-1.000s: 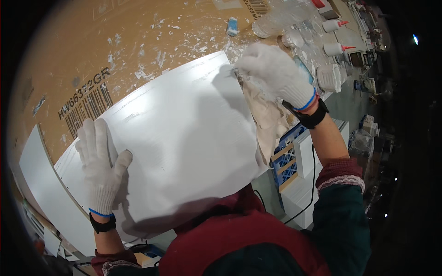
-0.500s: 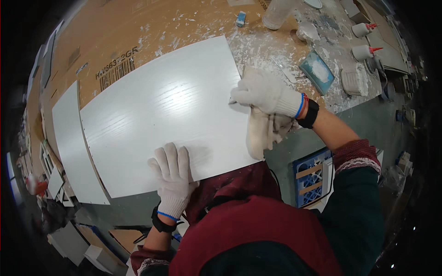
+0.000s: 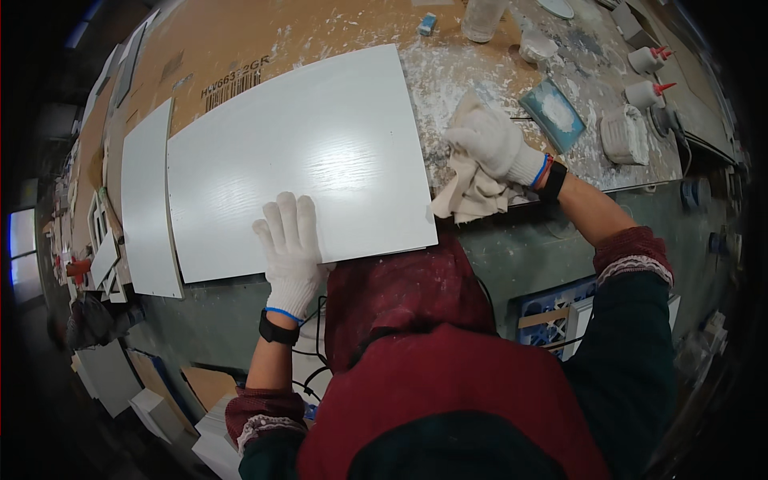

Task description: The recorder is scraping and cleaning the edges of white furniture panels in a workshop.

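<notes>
A large white panel with a faint wood grain (image 3: 352,120) lies on the bench in front of me. My left hand (image 3: 290,240), in a white knit glove, rests flat on its near edge with the fingers stretched out. To the right of the panel, my gloved right hand (image 3: 490,140) is closed around a crumpled beige cloth (image 3: 478,192). The cloth hangs down toward the bench's front edge, apart from the panel's right edge. A narrower white panel (image 3: 150,204) lies just left of the large one.
Brown cardboard (image 3: 320,28) covers much of the bench. Beyond my right hand are a blue tray with white paste (image 3: 554,114), two white bottles with red tips (image 3: 642,94), a white-crusted tub (image 3: 624,136) and a clear jar (image 3: 482,20). A blue crate (image 3: 544,328) stands below the bench.
My right hand has moved off the panel's right edge, rightward, taking the cloth along. My left hand stays flat on the panel. The view has shifted somewhat.
</notes>
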The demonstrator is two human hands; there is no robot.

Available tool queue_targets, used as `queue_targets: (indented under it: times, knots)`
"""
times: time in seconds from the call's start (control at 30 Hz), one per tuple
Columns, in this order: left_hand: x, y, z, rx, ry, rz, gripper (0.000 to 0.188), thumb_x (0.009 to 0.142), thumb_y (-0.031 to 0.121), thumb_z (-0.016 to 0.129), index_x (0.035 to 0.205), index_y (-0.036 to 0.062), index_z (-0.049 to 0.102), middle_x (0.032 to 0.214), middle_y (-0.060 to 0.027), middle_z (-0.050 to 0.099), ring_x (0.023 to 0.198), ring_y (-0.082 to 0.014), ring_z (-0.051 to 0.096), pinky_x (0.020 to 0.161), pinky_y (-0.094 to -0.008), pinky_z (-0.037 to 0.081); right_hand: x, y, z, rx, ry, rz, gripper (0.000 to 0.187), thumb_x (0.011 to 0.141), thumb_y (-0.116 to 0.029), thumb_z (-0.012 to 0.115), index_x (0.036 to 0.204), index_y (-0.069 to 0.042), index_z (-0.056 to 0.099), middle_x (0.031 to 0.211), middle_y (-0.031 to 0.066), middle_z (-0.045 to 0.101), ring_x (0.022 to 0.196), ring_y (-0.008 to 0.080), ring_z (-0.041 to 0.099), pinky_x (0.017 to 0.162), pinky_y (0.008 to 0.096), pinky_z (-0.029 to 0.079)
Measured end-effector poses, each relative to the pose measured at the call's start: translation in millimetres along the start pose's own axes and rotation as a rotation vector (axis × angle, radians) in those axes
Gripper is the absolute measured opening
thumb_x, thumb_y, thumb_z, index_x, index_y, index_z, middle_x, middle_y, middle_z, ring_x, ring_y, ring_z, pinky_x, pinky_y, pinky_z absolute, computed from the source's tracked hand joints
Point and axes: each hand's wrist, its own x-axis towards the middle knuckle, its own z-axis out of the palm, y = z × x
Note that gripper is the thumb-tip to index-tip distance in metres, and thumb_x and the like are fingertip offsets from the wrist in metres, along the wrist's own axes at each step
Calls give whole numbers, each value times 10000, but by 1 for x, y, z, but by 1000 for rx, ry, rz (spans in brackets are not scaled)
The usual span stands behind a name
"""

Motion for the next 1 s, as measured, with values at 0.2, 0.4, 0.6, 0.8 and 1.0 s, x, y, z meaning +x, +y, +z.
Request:
queue_targets:
  times: [0.2, 0.4, 0.6, 0.8, 1.0]
  knots:
    - [-4, -3, 3, -13, -12, 6, 1260, 422, 284, 965, 1467, -6, 323, 1473, -249, 350, 1344, -463, 339, 1038, -576, 305, 61, 36, -23, -102, 281, 536, 167, 884, -103, 597, 1024, -78, 684, 897, 125, 660, 851, 317, 650, 762, 405, 529]
    - [-4, -4, -6, -76, -44, -3, 1179, 469, 319, 955, 1443, 13, 366, 1443, -249, 375, 1301, -454, 365, 1018, -605, 317, 88, -23, -55, -13, 401, -92, 123, 823, -120, 681, 937, -79, 700, 813, 91, 646, 756, 290, 642, 712, 372, 527]
    - [-10, -23, -2, -177, -125, 0, 1196, 511, 378, 933, 1492, 43, 337, 1531, -219, 333, 1426, -453, 276, 1124, -626, 225, 35, -117, 5, 46, -6, 16, 131, 834, -215, 660, 956, -169, 648, 796, 44, 579, 748, 273, 592, 639, 417, 455]
    - [-27, -58, -8, -288, 10, 25, 1147, 507, 461, 901, 1457, 44, 411, 1490, -210, 403, 1377, -423, 357, 1120, -627, 251, 8, -170, -13, 132, -306, -131, 247, 782, -125, 624, 1027, -135, 656, 821, 56, 594, 751, 277, 604, 582, 400, 440]
    - [-31, -67, -1, -305, 64, 20, 1081, 504, 457, 878, 1419, 61, 459, 1442, -164, 448, 1326, -381, 407, 1097, -600, 299, 102, -165, -15, 448, -404, -7, 316, 730, -11, 657, 1027, -116, 676, 821, 73, 673, 720, 293, 610, 667, 405, 487]
